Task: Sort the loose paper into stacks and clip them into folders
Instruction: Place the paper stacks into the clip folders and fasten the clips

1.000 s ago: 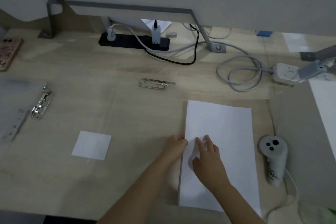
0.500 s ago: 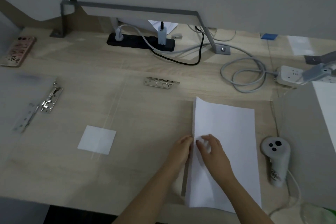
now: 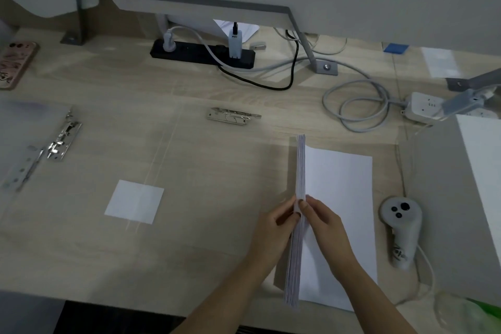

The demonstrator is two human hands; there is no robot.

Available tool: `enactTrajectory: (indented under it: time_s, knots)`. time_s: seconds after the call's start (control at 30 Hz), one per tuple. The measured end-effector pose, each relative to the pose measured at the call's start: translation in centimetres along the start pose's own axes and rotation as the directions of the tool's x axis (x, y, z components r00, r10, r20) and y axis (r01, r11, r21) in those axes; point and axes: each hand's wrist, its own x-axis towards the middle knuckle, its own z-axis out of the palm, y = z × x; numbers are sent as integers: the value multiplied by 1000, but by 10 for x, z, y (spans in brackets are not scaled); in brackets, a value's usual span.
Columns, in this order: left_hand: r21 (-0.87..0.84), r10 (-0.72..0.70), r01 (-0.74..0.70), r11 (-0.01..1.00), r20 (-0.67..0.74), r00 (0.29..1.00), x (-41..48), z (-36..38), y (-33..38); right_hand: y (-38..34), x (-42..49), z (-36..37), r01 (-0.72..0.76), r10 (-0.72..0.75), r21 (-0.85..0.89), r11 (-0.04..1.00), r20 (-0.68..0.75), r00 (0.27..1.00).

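A white paper stack [image 3: 339,192] lies on the wooden desk [image 3: 217,160] at the right front. Its left edge [image 3: 300,171] is lifted so part of the stack stands almost upright on its long side, while a sheet stays flat under it. My left hand [image 3: 276,228] grips that raised edge from the left and my right hand [image 3: 322,222] pinches it from the right. A metal lever clip [image 3: 233,116] lies beyond the paper. A clear folder cover [image 3: 21,127] with another metal clip [image 3: 61,138] lies at the far left.
A small white paper square [image 3: 134,201] lies left of centre. A white hand controller [image 3: 400,230] lies right of the stack, a grey board [image 3: 444,198] beyond it. Power strips [image 3: 202,55] and coiled cables [image 3: 357,106] line the back. A phone [image 3: 15,64] lies far left.
The stack's left edge, flat a second ago, has been lifted until it stands almost upright. Both hands moved from pressing on the paper to gripping that edge.
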Motion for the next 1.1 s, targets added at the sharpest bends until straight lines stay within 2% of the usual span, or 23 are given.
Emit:
enactTrajectory:
  time_s: [0.43,0.6,1.1]
  knots:
    - [2,-10,10,1000,-4,1000,3,0,-4,6,4,1,33,-33,-21,999,-16,999]
    - [-12,-13,12,1000,-53,998,3,-1,-3,7,7,1,35,-38,-58,998,-46,998]
    - [79,17,-10,997,-87,996,3,-3,-3,5,8,6,11,-20,-107,994,-87,996]
